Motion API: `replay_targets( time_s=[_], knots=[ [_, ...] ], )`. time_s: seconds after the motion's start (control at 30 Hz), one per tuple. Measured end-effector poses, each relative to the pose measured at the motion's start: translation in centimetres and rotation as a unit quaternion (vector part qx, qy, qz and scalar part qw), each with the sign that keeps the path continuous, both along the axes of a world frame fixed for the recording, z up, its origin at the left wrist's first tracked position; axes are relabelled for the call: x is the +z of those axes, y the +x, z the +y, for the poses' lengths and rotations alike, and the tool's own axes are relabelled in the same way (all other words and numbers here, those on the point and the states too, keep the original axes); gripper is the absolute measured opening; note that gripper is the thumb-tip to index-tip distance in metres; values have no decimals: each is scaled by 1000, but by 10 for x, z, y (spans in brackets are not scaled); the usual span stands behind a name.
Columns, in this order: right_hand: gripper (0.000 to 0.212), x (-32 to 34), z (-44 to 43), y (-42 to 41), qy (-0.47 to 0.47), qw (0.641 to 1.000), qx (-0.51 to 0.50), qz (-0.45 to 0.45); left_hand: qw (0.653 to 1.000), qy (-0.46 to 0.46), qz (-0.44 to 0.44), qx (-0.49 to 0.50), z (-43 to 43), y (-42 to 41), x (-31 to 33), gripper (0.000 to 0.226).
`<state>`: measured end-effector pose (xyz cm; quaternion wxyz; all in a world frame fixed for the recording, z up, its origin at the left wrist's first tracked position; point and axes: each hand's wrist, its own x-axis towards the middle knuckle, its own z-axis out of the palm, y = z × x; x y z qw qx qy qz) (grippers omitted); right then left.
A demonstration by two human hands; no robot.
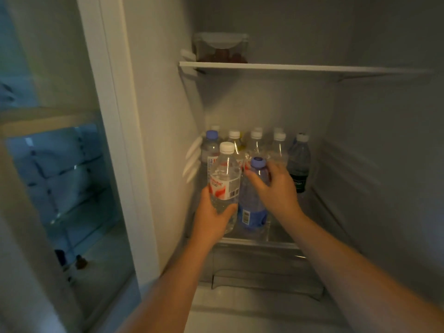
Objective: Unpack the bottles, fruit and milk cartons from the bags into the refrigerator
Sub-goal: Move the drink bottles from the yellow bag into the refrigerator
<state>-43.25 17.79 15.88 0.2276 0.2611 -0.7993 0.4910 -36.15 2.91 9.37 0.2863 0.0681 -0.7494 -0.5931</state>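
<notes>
Head view: inside the open refrigerator (360, 164), two clear plastic bottles stand at the front of the lower shelf (281, 236). The white-capped bottle (224, 181) carries a red-and-white label; the blue-capped bottle (253, 203) — just beside it on the right, the two seeming to touch — carries a blue label low on its body. The left hand (211, 217) is wrapped around the lower part of the white-capped bottle. The right hand (276, 186) is curled around the shoulder of the blue-capped bottle, fingers closed on it. Behind them stand rows of capped bottles (255, 145). A clear container (221, 48) sits on the upper shelf (312, 68).
</notes>
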Motion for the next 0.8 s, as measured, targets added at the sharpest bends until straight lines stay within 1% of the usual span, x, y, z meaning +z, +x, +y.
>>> replay_targets(
  time_s=[0.03,0.1,0.17,0.2,0.3,0.4,0.47,0.57,0.63,0.8],
  knots=[
    [49,-8,4,2,-1,1000,6,-9,1000,-13,-3,6,0,2,-8,69],
    [56,-24,11,8,-26,998,38,-42,998,-53,-13,44,1,6,-21,72],
    [57,-40,16,11,-47,993,66,-90,987,-111,-20,117,5,11,-29,78],
    [56,-48,18,11,-51,990,74,-111,981,-123,-16,152,8,14,-31,78],
    [49,-72,21,7,-29,986,83,-145,974,-108,8,199,15,14,-33,60],
    [43,-86,18,2,21,981,75,-179,972,-110,-14,209,13,10,-32,48],
    [41,-86,13,-1,49,979,68,-187,970,-104,-31,216,9,5,-30,41],
    [38,-82,-1,-10,66,973,74,-209,965,-110,-65,229,3,-4,-26,28],
    [40,-79,-14,-13,78,969,71,-222,961,-115,-92,235,0,-11,-23,21],
    [34,-74,-34,-12,100,969,52,-222,957,-128,-117,232,-3,-19,-19,14]
  ],
)
